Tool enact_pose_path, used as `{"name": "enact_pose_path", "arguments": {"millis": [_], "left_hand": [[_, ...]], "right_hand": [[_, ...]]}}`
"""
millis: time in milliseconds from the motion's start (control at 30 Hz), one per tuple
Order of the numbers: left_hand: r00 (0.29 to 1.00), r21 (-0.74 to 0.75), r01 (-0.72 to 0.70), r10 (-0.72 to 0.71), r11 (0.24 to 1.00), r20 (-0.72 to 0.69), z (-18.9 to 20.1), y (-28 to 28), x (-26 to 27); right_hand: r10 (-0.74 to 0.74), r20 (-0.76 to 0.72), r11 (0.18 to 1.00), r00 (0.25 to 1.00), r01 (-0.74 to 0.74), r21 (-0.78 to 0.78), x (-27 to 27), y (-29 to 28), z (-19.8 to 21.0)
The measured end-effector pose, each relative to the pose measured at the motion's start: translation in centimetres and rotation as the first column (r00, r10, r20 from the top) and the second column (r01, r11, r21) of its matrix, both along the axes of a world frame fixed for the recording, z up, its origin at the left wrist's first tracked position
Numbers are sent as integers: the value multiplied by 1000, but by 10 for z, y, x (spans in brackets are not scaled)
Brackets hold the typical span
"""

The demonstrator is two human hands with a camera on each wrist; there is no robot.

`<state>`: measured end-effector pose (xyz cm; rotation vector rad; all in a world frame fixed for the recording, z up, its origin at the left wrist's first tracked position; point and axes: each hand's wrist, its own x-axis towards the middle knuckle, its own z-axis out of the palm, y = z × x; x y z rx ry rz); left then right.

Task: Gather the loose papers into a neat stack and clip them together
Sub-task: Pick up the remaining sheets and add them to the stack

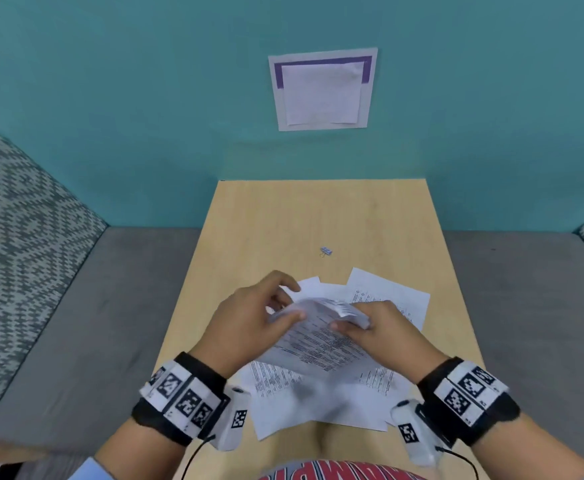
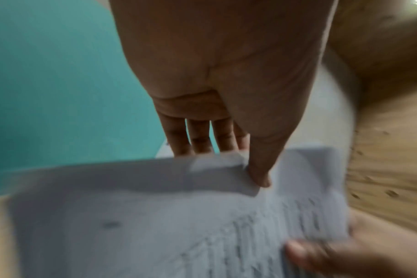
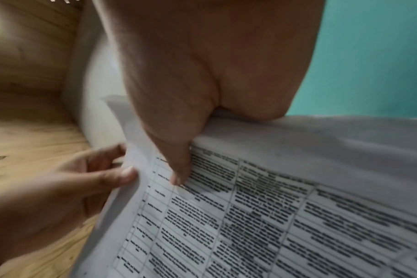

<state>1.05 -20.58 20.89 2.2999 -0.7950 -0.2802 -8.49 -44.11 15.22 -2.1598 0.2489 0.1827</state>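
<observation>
Right hand (image 3: 191,90) up close, thumb pressed on a printed sheet (image 3: 262,216), fingers hidden behind. Left hand (image 3: 48,197) pinching the sheet's left edge. Wooden surface (image 3: 24,112) below, teal wall (image 3: 374,56) behind.

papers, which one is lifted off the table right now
The printed table sheet, held up between the left hand and right hand. The other sheets lie flat on the wooden table.
</observation>
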Motion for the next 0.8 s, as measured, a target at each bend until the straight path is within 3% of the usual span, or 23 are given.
{"name": "enact_pose_path", "arguments": {"millis": [133, 233, 300, 433, 533, 667, 800], "left_hand": [[965, -156, -91, 48, 984, -258, 4, 32, 12], [919, -415, -161, -16, 895, -393, 8, 34, 4], [886, -469, -219, -27, 855, -463, -3, 28, -1], [814, -280, -268, 61, 922, -578, -65, 11, -13], [769, -204, -358, 165, 911, -617, -96, 6, -17], [790, -232, -418, 226, 878, -570, -95, 1, -16], [780, -276, -422, 190, 863, -597, -96, 2, -17]], "right_hand": [[-120, -14, 941, 993, 119, 317, -16, -18, 20], [-186, -8, 856, 983, 166, 490, -23, -24, 40], [-185, 18, 860, 983, 153, 486, -22, -25, 37], [-170, -48, 916, 984, 176, 360, -23, -20, -9], [-256, -111, 905, 960, 278, 322, -24, -15, -43], [-349, -134, 860, 927, 374, 348, -19, -11, -51], [-414, -182, 824, 892, 452, 341, -22, -6, -57]]}}
